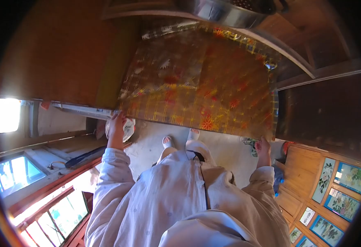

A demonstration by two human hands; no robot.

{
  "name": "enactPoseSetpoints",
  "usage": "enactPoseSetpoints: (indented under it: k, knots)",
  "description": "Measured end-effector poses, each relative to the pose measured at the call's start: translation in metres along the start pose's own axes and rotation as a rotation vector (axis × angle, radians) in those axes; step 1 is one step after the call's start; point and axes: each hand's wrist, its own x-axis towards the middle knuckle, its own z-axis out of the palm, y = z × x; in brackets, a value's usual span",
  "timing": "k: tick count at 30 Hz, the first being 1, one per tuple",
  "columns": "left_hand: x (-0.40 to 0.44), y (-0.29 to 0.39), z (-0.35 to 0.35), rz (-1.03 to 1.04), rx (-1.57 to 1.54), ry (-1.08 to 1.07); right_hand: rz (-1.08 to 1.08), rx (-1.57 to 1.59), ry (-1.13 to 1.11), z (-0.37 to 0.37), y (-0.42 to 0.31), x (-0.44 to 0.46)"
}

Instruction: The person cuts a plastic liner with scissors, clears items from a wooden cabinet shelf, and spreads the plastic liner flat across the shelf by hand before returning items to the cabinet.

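A clear plastic tablecloth (234, 88) with yellow lines and red and orange flowers lies spread over a brown tabletop. Its near edge runs between my two hands. My left hand (116, 122) has its fingers closed at the near left corner of the tablecloth. At the near right corner, my right hand (263, 146) pinches the same edge. The far edge of the tablecloth is bunched and catches the light, and its far left part is creased.
A metal basin or colander (230, 12) stands beyond the far edge. A dark brown panel (324, 115) borders the tablecloth on the right, a wooden surface (57, 53) on the left. A wooden cabinet (300, 164) with pictures stands lower right; windows (57, 214) are lower left.
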Motion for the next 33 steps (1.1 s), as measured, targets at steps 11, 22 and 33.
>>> enactPoseSetpoints:
  k: [11,22,33]
  knots:
    - [-0.002,-0.011,0.0,0.199,-0.071,-0.133,0.001,-0.082,0.022,0.015,-0.012,-0.023]
    - [-0.01,-0.006,-0.001,0.16,-0.105,-0.169,0.022,-0.081,0.006,0.005,-0.012,-0.01]
    - [-0.027,0.008,0.005,0.275,0.361,-0.021,-0.078,-0.381,0.022,0.007,-0.015,-0.008]
